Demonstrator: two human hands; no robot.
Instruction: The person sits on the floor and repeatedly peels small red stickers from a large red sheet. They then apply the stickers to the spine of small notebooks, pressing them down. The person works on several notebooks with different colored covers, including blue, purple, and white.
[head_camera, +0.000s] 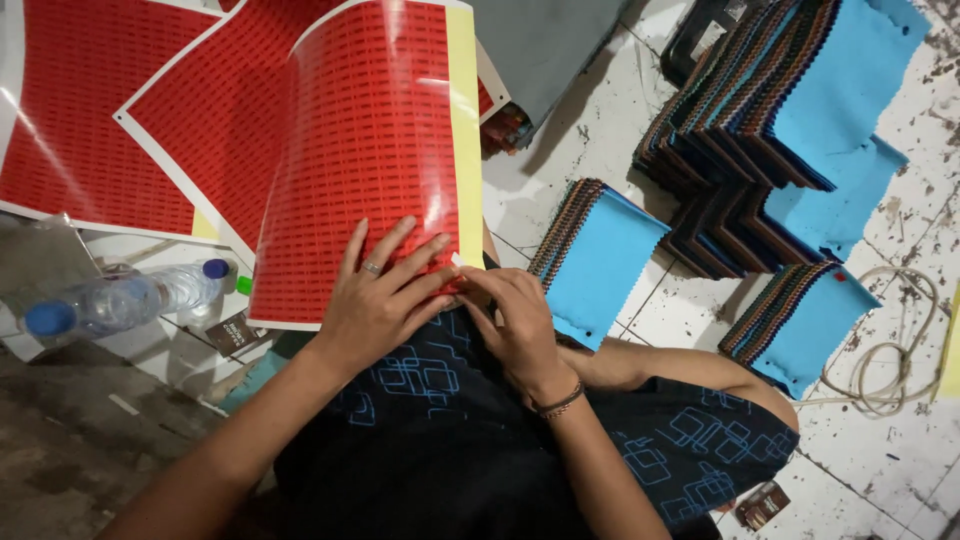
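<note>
At the centre of the frame, the left hand (378, 297) lies flat with fingers spread on the curled red sticker sheet (360, 150) (ring on one finger). The right hand (512, 318), fingers bent, pinches the sheet's lower corner, above the lap.

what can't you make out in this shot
Head view, all of it:
- Right hand: fingertips curl at the red sheet corner; what they pinch is hidden.
- Sheet print: too small to read.
- Left hand: palm side is hidden, flat on the sheet.
- Top fabric stack: cut off by the edge.
- Small packet by the knee: too small to identify.
</note>
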